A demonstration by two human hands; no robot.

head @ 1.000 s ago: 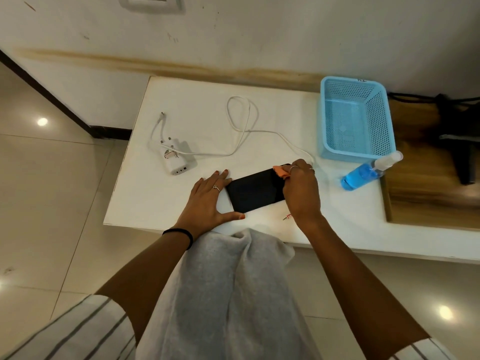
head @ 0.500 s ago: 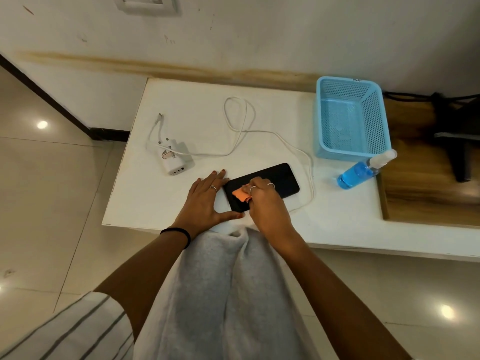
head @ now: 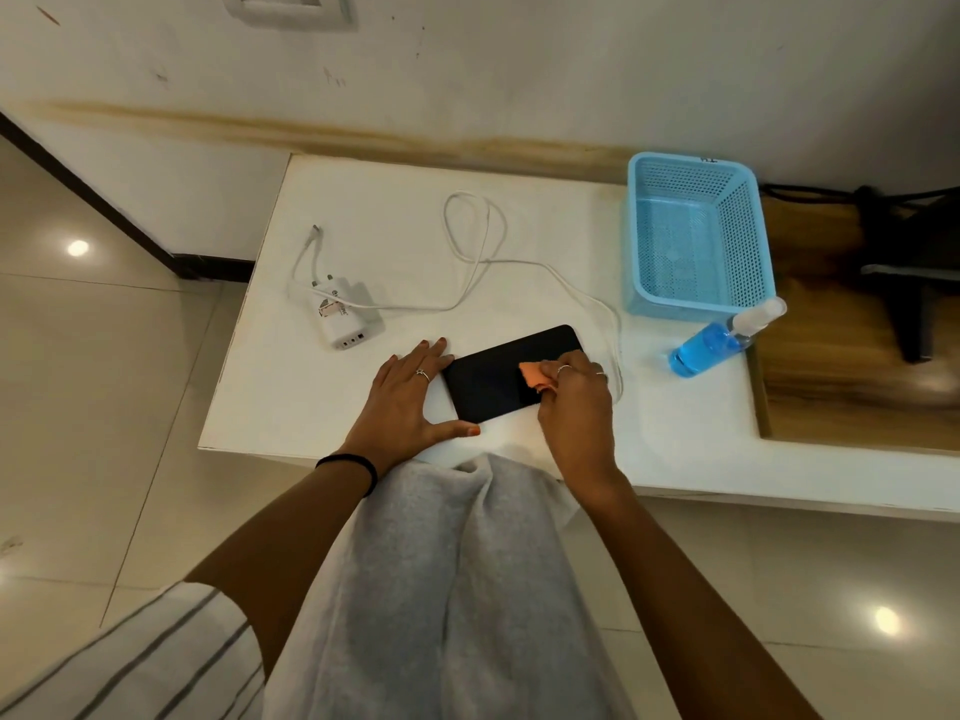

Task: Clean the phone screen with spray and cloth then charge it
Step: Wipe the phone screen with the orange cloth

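Observation:
A black phone [head: 493, 379] lies screen up near the front edge of the white table [head: 363, 252]. My left hand [head: 408, 394] rests flat beside the phone's left end, thumb and forefinger bracing that end. My right hand [head: 576, 402] pinches a small orange cloth [head: 532, 376] and presses it on the right half of the screen. A spray bottle [head: 714, 343] of blue liquid lies on its side to the right. A white charger plug [head: 343, 317] sits at the left, its white cable [head: 475, 236] looping across the table past the phone's right end.
A light blue mesh basket [head: 698, 298] stands at the back right against the wall. Beyond the table's right edge is a wooden surface [head: 831, 397] with a dark stand [head: 914, 288]. My grey-clad knee [head: 457, 563] reaches the table's front edge. A wall socket [head: 291, 7] is above.
My right hand swept the cloth from the phone's right end to its left part, then back toward the right half. My left hand stayed braced at the left end.

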